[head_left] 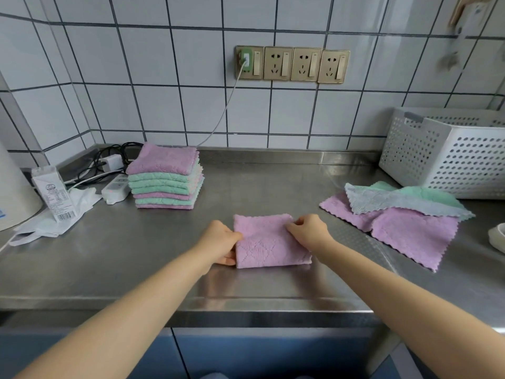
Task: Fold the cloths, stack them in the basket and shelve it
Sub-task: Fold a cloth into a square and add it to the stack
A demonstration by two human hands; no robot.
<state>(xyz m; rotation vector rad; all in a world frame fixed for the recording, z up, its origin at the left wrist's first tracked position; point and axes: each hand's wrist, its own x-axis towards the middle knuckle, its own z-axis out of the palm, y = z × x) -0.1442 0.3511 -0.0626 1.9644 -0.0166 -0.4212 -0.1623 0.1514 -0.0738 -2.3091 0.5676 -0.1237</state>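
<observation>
A folded purple cloth (269,243) lies on the steel counter (273,280) in front of me. My left hand (220,239) grips its left edge, with the thumb under the lower corner. My right hand (310,231) pinches its upper right corner. A stack of several folded purple and green cloths (165,177) stands at the back left. To the right, unfolded cloths lie spread out in a loose pile: purple ones (410,231), a grey one (388,201) and a green one (426,194). A white perforated basket (448,157) stands at the back right.
At the far left are a small carton (53,191), a crumpled plastic bag (54,220), a power strip (116,187) with cables and a white appliance (13,192). Wall sockets (292,64) sit on the tiled wall. A white dish rim (498,237) shows at the right edge.
</observation>
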